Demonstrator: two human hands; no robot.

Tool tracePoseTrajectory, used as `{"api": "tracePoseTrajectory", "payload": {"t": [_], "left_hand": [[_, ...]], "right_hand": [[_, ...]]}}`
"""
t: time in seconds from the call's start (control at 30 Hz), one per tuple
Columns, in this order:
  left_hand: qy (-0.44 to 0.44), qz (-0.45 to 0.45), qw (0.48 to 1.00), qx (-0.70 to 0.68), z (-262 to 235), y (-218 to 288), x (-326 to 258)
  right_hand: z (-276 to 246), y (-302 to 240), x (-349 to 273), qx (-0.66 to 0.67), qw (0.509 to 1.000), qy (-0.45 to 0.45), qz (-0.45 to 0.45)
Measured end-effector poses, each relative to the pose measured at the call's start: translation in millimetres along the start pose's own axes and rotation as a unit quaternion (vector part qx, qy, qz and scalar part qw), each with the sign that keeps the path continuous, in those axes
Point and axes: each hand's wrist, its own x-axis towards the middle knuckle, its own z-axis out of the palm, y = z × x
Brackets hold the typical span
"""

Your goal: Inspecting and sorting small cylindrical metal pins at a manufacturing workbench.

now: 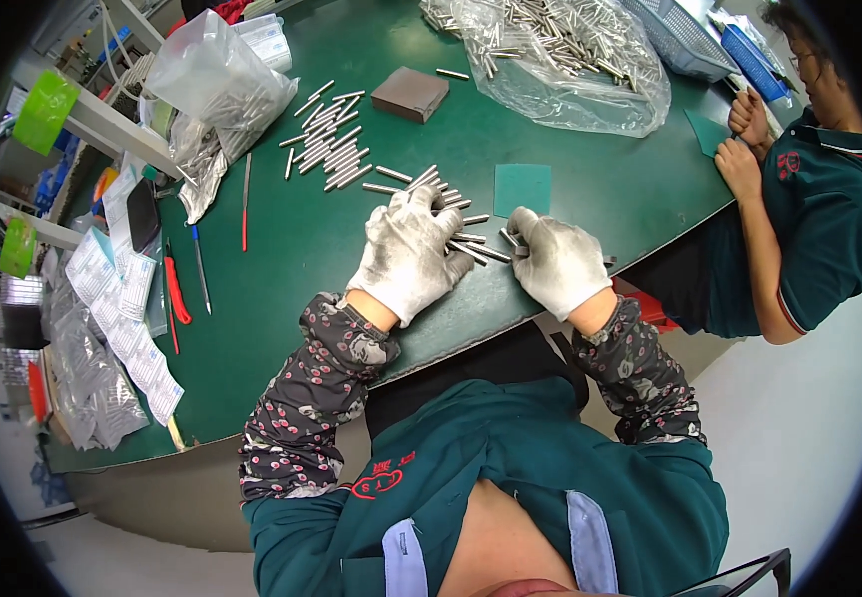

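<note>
1. Left hand (409, 254), in a grey-white glove, lies palm down on a small heap of short metal rods (451, 214) near the front edge of the green bench (282, 249); fingers curl over the rods, but can't tell if it grips any.
2. Right hand (555, 261), also gloved, is just beside the left w/ a small gap between; its fingers are pinched together on one rod (513, 239) at the fingertips.
3. More loose rods (326, 139) lie in a rough row further back on the bench, well apart from the hands.
4. A flat brown block (410, 95) sits behind that row; a small green square pad (522, 189) lies just behind the right hand.
5. Clear plastic bag of rods (560, 60) at back right; another clear bag (217, 90) at back left.
6. Left side of bench: a red-handled tool (176, 289), thin pens or picks (200, 269), and stacks of small white packets (122, 308).
7. A blue basket (685, 40) stands at far back right.
8. Another person's hands (745, 139) rest at the bench's right edge, well apart from the gloved hands.
</note>
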Motion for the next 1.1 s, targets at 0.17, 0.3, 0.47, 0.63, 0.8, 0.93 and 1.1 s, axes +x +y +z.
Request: {"api": "tracePoseTrajectory", "payload": {"t": [0.17, 0.3, 0.47, 0.63, 0.8, 0.93, 1.1], "left_hand": [[0.027, 0.006, 1.000, 0.015, 9.5, 10.5, 0.1], [0.016, -0.012, 1.000, 0.022, 14.1, 12.9, 1.7], [0.067, -0.005, 0.997, 0.023, 15.5, 14.4, 0.1], [0.058, -0.007, 0.998, 0.017, 13.9, 13.4, 0.2], [0.046, -0.012, 0.999, -0.007, 11.9, 7.3, -4.1], [0.051, -0.017, 0.998, -0.015, 15.5, 2.1, -6.3], [0.063, 0.008, 0.998, -0.024, 12.5, 2.3, -3.8]], "right_hand": [[-15.3, 10.2, -10.9, 0.027, 0.999, -0.036, -0.002], [-19.9, 15.4, -13.9, 0.115, 0.987, -0.107, -0.018], [-15.7, 22.8, -10.4, 0.030, 0.988, -0.079, -0.131], [-9.0, 11.9, -5.0, 0.011, 0.990, -0.053, -0.129], [-7.8, 15.5, 0.4, 0.016, 0.995, -0.029, -0.089], [-17.5, 22.4, 0.1, -0.013, 0.997, -0.056, -0.047], [-10.2, 8.8, -5.7, 0.027, 0.986, -0.072, -0.146]]}}
